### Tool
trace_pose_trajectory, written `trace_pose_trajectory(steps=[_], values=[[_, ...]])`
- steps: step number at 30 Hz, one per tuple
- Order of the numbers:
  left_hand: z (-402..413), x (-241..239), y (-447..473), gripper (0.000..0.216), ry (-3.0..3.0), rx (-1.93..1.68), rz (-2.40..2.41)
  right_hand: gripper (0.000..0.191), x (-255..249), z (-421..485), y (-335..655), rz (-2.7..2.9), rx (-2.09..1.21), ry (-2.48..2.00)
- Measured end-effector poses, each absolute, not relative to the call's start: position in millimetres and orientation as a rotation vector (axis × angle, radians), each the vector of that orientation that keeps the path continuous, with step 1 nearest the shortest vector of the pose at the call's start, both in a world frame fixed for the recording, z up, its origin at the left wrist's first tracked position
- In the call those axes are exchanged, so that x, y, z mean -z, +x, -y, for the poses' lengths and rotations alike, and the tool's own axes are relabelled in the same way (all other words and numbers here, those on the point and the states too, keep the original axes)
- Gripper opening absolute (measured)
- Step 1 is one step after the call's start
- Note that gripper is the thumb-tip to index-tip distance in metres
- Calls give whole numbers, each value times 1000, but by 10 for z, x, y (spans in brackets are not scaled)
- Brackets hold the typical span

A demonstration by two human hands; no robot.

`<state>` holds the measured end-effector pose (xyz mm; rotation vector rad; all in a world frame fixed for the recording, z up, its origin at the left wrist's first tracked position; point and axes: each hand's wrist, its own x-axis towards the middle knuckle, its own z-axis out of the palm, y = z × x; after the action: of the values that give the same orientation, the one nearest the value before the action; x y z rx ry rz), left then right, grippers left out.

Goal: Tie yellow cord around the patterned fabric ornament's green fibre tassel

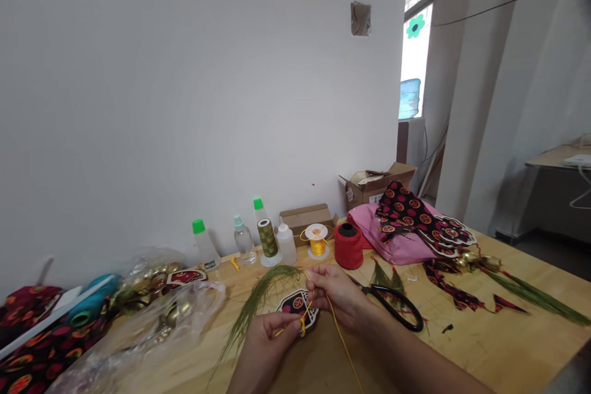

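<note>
Yellow cord (pixel 340 333) runs between my two hands, with a length hanging down toward the front. My left hand (pixel 272 340) is closed, its thumb and index finger pinching a small knotted part of the cord. Just above it, my right hand (pixel 336 293) pinches the cord between its fingertips. Behind the hands lies a dark patterned ornament (pixel 293 303) with a pale scalloped edge, partly covered by the fingers. A green thread tassel (pixel 258 295) curves over the table to the left of the ornament.
Black-handled scissors (pixel 399 308) lie right of my hands. Behind stand a yellow cord spool (pixel 317 245), a red thread cone (pixel 348 247), an olive thread cone (pixel 268 243) and several bottles. Plastic bags (pixel 175 314) lie left; patterned fabric (pixel 406 212) and green tassels (pixel 538 295) lie right.
</note>
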<state>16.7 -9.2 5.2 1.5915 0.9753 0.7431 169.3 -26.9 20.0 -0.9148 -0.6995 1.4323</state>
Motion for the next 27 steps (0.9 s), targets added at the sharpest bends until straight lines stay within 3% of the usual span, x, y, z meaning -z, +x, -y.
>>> trace_pose_trajectory(steps=[19,27], values=[[123,-84,149,24,1816,-727,-1082,30,-95,187,1749,817,-1273,-1070],[88,-103,148,24,1832,-817,-1254,13,-67,51,1856,958,-970,-1195]])
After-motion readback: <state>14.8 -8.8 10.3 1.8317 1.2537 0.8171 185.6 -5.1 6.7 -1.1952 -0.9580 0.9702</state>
